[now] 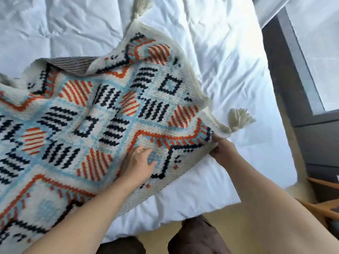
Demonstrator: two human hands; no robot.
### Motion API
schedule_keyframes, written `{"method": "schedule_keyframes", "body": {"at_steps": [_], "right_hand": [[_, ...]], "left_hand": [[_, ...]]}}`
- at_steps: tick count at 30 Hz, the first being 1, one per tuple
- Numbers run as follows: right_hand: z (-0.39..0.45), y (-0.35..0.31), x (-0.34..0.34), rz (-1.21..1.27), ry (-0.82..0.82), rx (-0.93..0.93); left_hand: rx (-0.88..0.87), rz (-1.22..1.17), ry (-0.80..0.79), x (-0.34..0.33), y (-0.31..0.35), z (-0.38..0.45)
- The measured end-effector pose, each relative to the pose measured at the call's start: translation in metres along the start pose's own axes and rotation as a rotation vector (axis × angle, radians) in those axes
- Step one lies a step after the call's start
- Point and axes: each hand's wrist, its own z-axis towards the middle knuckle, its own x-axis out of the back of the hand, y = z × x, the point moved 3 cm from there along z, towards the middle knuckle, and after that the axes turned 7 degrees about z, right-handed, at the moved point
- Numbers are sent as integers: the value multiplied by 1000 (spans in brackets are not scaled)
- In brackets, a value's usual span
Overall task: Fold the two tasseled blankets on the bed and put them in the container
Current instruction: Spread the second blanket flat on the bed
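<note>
A knitted blanket [88, 114] with an orange, navy and light-blue pattern on cream lies spread over the white bed [229, 61]. Cream tassels hang from its corners, one tassel [238, 119] near my right hand and another tassel [142, 6] at the far edge. My right hand [221, 150] pinches the blanket's near right corner just below the tassel. My left hand [139, 165] rests on the blanket, fingers bunching the fabric. A far fold is turned over, showing the grey striped underside [73, 66]. Only one blanket is visible; no container is in view.
A dark window frame [297, 85] runs along the right of the bed. A wooden piece of furniture [321, 204] stands at the lower right on the light wood floor. My legs in brown trousers [198, 237] are at the bed's near edge.
</note>
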Motion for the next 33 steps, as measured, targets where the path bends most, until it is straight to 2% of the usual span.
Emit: {"method": "schedule_keyframes", "body": {"at_steps": [3, 5, 7, 8, 9, 12, 14, 16, 19, 22, 24, 27, 30, 33], "right_hand": [[7, -5, 71, -244, 155, 98], [-3, 20, 142, -348, 285, -17], [-17, 41, 185, -438, 239, -212], [-22, 42, 194, -501, 206, -245], [-22, 36, 199, -587, 232, -197], [-20, -21, 176, -754, 471, 179], [-10, -60, 132, -807, 358, 393], [14, -86, 75, -921, 86, 500], [43, -124, -14, -974, -276, 522], [59, -157, -87, -813, -434, 449], [74, -162, -120, -800, -472, 393], [89, -154, -131, -1123, -485, 412], [85, -135, -86, -1523, -460, 397], [65, -107, -7, -1684, -278, 511]], "left_hand": [[30, 2, -10, -16, 54, 26], [54, 4, -10, -22, 84, 37], [100, -15, -38, -25, 109, 46], [122, -4, -49, -26, 119, 50], [140, 6, -59, -26, 126, 54], [179, 17, -55, -21, 144, 64], [201, 12, -37, -14, 152, 69], [212, 7, -9, -5, 157, 75], [257, 10, 32, 11, 154, 85], [325, -21, 92, 32, 144, 99], [336, -23, 121, 42, 138, 107], [363, -20, 121, 50, 132, 119], [355, -37, 121, 42, 139, 121], [294, 23, 136, 20, 152, 117]]}}
